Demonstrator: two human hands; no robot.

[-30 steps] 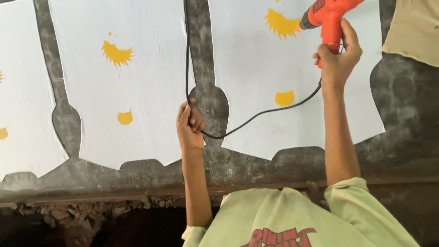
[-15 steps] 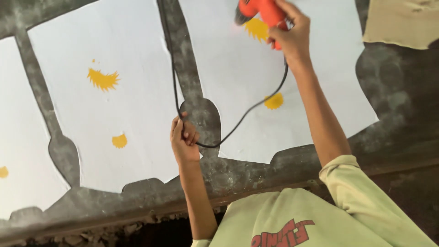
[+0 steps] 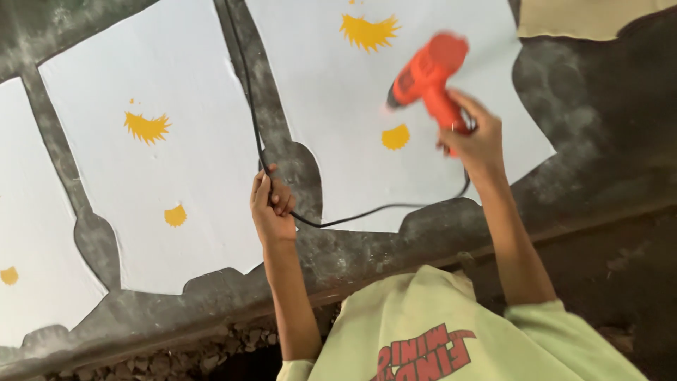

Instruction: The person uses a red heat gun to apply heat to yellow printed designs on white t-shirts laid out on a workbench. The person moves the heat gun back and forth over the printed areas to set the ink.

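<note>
Swung lower and leftward since half a second back: orange heat gun (image 3: 429,76), right hand (image 3: 474,138) grip wrapped round handle, over white sheet (image 3: 367,106) | black cord (image 3: 248,106) pinched in left hand (image 3: 271,208) | looks light, rigid plastic, handle's the spot; cord floppy

orange plastic heat gun (image 3: 429,77): smooth, slightly glossy
thin black cable (image 3: 250,106): rubbery, matt
pale sheets with yellow printed marks (image 3: 169,155): smooth, matt, look like cloth or paper
dark grey table surface (image 3: 585,120): rough, dusty, stained
light green shirt (image 3: 423,331): soft cloth
</note>
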